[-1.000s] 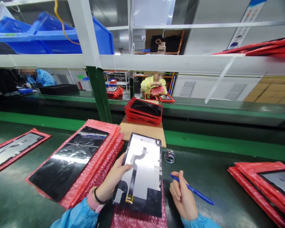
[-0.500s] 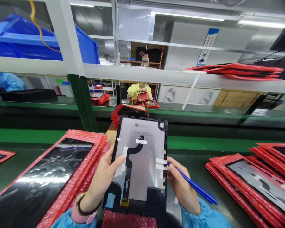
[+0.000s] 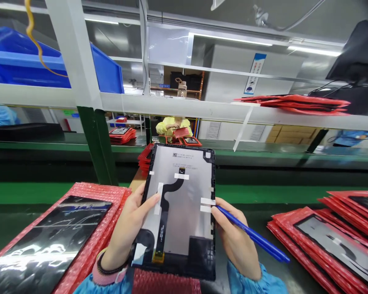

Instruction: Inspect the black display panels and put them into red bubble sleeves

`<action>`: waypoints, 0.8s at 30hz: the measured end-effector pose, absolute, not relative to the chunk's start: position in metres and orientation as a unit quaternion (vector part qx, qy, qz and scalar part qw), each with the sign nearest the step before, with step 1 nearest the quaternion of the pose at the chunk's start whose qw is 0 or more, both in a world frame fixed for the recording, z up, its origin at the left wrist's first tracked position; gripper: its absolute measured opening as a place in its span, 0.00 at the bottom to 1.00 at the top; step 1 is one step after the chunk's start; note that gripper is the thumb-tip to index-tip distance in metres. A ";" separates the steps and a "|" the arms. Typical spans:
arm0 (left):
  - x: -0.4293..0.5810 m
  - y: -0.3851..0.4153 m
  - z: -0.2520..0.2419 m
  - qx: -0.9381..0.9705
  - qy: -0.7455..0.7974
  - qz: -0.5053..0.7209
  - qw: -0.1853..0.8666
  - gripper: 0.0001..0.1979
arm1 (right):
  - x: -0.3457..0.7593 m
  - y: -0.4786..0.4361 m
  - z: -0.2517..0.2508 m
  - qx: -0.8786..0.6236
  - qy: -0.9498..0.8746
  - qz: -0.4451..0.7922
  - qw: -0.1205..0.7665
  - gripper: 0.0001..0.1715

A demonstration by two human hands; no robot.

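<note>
I hold a tablet screen panel [image 3: 187, 192] upright in front of me, its grey back with a black flex cable and white tape strips facing me. My left hand [image 3: 127, 226] grips its left edge, thumb on the back. My right hand [image 3: 233, 237] supports the right edge while also pinching a blue pen [image 3: 253, 236] that points away to the lower right. Beneath the panel lies a piece of red bubble wrap [image 3: 165, 286].
A stack of red bubble-wrap sleeves with a black panel on top [image 3: 55, 237] lies at the left, another stack [image 3: 331, 237] at the right. A white shelf beam [image 3: 202, 108] crosses overhead with blue bins [image 3: 104, 73]. A person in yellow [image 3: 173, 126] works beyond the green conveyor [image 3: 263, 192].
The panel was lifted off the bubble wrap and tilted upright. My right hand, pen still in it, came over and took the panel's right edge. My view rose and shifted right.
</note>
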State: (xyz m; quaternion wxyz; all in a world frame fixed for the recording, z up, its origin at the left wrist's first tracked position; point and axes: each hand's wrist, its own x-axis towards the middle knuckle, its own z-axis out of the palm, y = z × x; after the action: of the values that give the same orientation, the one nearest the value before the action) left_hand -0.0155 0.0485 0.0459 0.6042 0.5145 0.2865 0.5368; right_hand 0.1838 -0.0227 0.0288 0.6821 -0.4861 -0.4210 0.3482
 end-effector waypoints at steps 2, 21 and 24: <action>-0.016 0.055 0.045 0.509 0.279 0.533 0.615 0.22 | 0.188 -0.020 0.025 -0.455 -0.399 0.389 0.695 0.18; -0.014 0.067 0.026 0.751 0.309 0.521 0.263 0.20 | 0.206 0.009 0.015 -0.397 -0.389 0.444 0.703 0.24; -0.013 0.070 0.025 0.832 0.195 0.492 0.168 0.23 | 0.205 0.005 0.016 -0.318 -0.385 0.532 0.684 0.27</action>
State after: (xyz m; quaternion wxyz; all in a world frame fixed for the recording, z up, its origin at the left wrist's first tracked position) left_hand -0.0127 0.0699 0.0248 0.1678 0.8318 0.1945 0.4920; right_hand 0.2046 0.0048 0.0156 0.6841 -0.3177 -0.3846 0.5321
